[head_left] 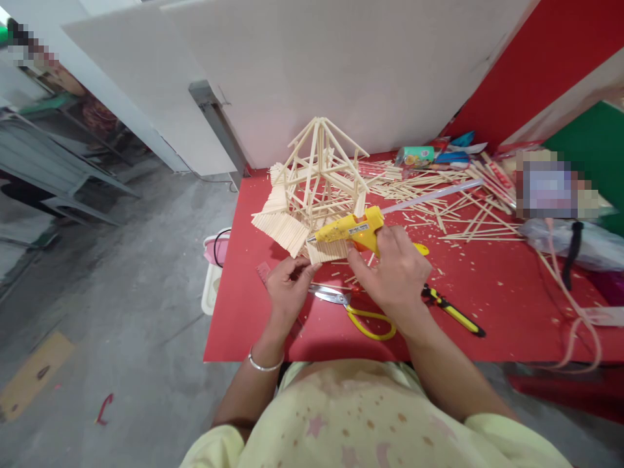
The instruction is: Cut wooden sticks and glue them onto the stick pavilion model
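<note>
A yellow hot glue gun is in my right hand, its nozzle pointing left at the seam between two slatted panels. A clear glue stick juts from its back. My left hand pinches the lower edge of the front slatted panel between thumb and fingers. This panel belongs to a model of thin wooden sticks, which has an open, pointed frame on top. Another slatted panel slopes out at its left. Yellow-handled scissors lie between my hands, close to the table's front.
Loose wooden sticks and scraps spread over the red table at right. A yellow-and-black utility knife lies right of my right wrist. A green can-like container and plastic bags stand farther back. A pale cable hangs at right.
</note>
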The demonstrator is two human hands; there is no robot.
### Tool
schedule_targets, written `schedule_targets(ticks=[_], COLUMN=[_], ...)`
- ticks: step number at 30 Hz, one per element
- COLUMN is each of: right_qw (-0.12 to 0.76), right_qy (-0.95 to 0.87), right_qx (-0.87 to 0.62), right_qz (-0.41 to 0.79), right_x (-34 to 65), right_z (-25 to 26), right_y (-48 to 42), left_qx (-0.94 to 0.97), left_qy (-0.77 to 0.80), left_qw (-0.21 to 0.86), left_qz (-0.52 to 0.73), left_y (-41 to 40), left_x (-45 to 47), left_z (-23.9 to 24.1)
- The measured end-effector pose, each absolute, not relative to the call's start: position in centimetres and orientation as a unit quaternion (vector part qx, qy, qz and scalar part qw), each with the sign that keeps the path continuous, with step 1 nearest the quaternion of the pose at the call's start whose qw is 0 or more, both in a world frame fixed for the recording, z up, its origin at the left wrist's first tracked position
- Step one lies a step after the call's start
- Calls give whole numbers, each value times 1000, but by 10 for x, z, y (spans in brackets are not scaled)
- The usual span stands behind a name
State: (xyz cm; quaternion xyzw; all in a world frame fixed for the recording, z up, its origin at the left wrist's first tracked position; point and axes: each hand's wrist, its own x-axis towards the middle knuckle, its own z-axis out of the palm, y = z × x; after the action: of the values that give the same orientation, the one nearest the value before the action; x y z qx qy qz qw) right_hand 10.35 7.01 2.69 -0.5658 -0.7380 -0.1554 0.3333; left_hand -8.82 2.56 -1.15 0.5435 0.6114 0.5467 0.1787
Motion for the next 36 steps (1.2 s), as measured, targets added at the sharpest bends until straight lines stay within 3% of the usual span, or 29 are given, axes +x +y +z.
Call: schedule_targets(ticks=[12,24,30,36], right_qw=[343,189,188,209], right_qy=[-724,-592,-542,-532], right_qx=[-588,-779,-819,-807], right_qz=[-111,-83,36,151], right_x=[118,253,282,306], right_z=[20,-14,-9,-53], right_y=[63,22,21,33], left_qx=[506,482,478,500], left_qy=[626,623,620,629], left_qw=[196,219,236,256], left_qz=[561,576,575,537], left_y=[25,25,18,-1], left_x=[-85,-82,-80,-72], left_z=[-9,-11,-14,-40])
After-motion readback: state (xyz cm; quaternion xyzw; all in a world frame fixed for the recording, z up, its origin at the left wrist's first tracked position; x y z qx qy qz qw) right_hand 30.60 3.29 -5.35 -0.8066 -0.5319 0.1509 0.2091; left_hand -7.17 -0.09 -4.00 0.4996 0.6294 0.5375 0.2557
